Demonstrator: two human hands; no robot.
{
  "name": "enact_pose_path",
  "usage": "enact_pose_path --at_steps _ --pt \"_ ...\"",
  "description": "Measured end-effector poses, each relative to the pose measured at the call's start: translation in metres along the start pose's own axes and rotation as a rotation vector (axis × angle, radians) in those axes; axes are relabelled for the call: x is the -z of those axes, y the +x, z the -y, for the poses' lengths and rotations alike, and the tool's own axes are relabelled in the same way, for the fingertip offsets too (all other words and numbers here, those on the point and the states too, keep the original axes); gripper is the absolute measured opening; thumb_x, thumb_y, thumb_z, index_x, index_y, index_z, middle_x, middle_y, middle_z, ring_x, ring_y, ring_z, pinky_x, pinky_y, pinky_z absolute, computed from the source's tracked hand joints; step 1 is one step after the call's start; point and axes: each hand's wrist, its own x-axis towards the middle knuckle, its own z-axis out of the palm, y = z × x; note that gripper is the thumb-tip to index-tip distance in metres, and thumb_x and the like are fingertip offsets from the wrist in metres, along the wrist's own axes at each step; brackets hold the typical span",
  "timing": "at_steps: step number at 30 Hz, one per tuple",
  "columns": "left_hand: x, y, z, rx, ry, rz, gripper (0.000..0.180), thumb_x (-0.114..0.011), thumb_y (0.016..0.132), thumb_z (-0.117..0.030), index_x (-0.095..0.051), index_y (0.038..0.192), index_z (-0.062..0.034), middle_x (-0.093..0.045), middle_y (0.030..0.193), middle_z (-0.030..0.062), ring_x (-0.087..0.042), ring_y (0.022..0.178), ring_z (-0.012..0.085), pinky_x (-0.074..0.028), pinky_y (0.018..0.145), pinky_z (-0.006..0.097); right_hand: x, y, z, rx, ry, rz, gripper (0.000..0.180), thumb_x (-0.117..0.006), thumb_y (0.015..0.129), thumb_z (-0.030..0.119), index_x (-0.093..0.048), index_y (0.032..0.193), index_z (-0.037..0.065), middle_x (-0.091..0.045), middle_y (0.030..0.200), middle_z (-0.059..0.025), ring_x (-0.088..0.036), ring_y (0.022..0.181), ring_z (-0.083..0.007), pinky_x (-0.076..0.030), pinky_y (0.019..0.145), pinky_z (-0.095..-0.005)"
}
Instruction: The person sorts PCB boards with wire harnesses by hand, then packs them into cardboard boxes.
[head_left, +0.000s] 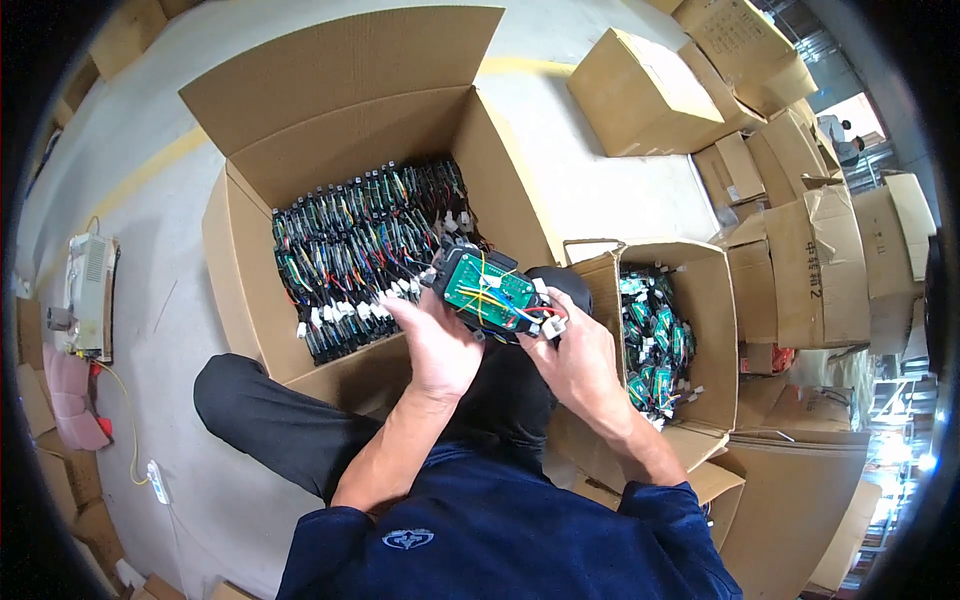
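Note:
Above my lap, between both hands, is a small stack of circuit boards in black frames [487, 290]; the top board is green with yellow, blue and red wires. My left hand [437, 350] supports its left end, thumb spread out and fingers hidden beneath. At the right end my right hand [575, 355] grips the stack near the red wires and white connectors. Just ahead, a large open cardboard box [235, 285] holds tight rows of similar wired boards [350, 250]. To my right, another open box [715, 350] contains loosely heaped green boards [655, 335].
Stacked cardboard boxes [810, 270] line the right side, with a closed box [645, 95] at the far right. On the left floor stand a beige machine [90, 295], a pink bag-like item [75, 400] and a power strip [156, 482] on a yellow cable.

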Motion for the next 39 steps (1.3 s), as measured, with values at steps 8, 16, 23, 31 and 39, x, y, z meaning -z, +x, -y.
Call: enact_pose_path --at_steps 8,16,23,31,39 --pt "-0.005 0.027 -0.053 -0.019 -0.025 -0.040 0.044 -0.066 0.098 -0.023 -0.056 0.132 0.0032 -0.067 0.121 0.0189 -0.069 0.109 0.0255 -0.060 0.091 0.039 0.019 0.007 0.014 0.063 0.087 0.446 0.103 -0.093 0.071 0.033 -0.039 0.152 -0.002 -0.070 0.110 -0.0197 -0.071 0.100 -0.0277 -0.056 0.090 -0.0367" --pt "0.022 0.008 -0.081 0.315 -0.530 0.303 0.093 -0.068 0.089 -0.052 -0.035 0.147 0.0129 -0.042 0.152 0.0282 -0.042 0.143 0.0431 -0.060 0.094 0.047 0.020 0.040 -0.020 0.403 0.236 -0.824 0.012 -0.068 0.096 0.007 -0.071 0.106 0.001 -0.058 0.070 0.0024 -0.052 0.060 -0.0092 -0.044 0.055 -0.0290" --pt "0.030 -0.010 -0.039 0.448 -0.343 0.116 0.075 -0.037 0.101 -0.059 -0.046 0.151 -0.0039 -0.046 0.155 0.0225 -0.048 0.139 0.0342 -0.035 0.121 0.050 0.000 0.044 0.048 1.723 -0.020 0.027 0.029 -0.070 0.081 0.019 -0.064 0.099 -0.003 -0.046 0.069 0.0023 -0.051 0.059 -0.0130 -0.041 0.051 -0.0294" --pt "0.036 -0.011 -0.079 0.091 0.082 0.001 0.061 -0.064 0.095 -0.046 -0.056 0.134 0.0008 -0.073 0.112 0.0173 -0.075 0.094 0.0329 -0.063 0.083 0.046 0.022 0.041 0.010 1.267 -0.213 0.071 0.044 -0.063 0.092 0.015 -0.058 0.133 0.001 -0.061 0.136 -0.0182 -0.059 0.128 -0.0290 -0.043 0.113 -0.0428" --pt "0.018 0.016 -0.035 -0.527 0.965 0.397 0.076 -0.086 0.076 -0.019 -0.047 0.139 -0.0044 -0.053 0.144 0.0181 -0.053 0.131 0.0280 -0.043 0.113 0.041 -0.073 -0.002 0.020 0.179 0.874 -0.083 0.078 -0.060 0.102 0.021 -0.015 0.160 -0.005 -0.044 0.147 -0.0233 -0.044 0.138 -0.0269 -0.036 0.116 -0.0396"
